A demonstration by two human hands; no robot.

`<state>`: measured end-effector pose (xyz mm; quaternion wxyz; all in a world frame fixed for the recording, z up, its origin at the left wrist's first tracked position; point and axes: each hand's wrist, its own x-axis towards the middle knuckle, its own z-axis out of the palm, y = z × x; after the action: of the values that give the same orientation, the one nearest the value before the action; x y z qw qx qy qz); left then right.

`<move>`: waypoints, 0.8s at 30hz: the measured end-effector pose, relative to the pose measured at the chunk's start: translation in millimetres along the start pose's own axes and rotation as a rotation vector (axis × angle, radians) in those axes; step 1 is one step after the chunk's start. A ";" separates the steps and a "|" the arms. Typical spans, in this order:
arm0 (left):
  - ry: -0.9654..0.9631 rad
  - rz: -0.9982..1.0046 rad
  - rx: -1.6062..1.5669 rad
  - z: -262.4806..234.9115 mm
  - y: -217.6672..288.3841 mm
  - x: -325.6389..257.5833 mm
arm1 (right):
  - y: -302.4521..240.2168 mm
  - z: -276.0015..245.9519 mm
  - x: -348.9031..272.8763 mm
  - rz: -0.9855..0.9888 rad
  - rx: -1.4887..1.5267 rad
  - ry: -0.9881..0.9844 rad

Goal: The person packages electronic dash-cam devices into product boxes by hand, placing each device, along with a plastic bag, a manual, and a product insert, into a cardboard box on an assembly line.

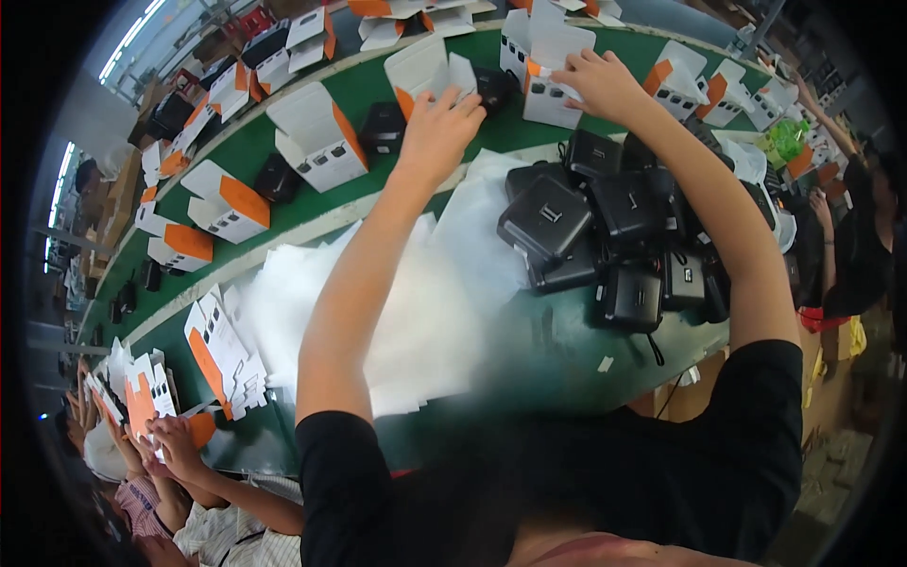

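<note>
One open white-orange carton (416, 68) by left fingers (448, 100), loosely spread, grip unclear | second carton (550, 106) under right fingers (573, 75), bent, grip unclear | black hard-shell cases (546, 219) heaped wearer-side of right fingers

The white-and-orange rectangular open boxes (551, 109) look like smooth paper card, softly satin on their printed faces; the black rounded-corner cases (548, 219) look like hard plastic, mostly matt with a dull gleam along the edges; the thin white flat sheets (420, 326) look matt and slightly translucent; the green flat tabletop (539, 350) is smooth and faintly glossy; the black short sleeve (345, 468) is matt cloth; the crumpled light-green bag (784, 140) is shiny, wrinkled plastic film.
</note>
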<state>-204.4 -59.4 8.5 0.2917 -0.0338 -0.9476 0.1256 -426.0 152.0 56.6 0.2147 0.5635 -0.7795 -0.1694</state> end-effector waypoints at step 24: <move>-0.238 -0.591 -0.267 104.7 16.0 85.4 | 16.0 -16.7 144.7 0.310 0.388 0.316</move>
<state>-334.0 -55.1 -32.8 0.1959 0.2189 -0.9520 -0.0863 -469.6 18.9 99.7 0.2449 0.4874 -0.8312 0.1076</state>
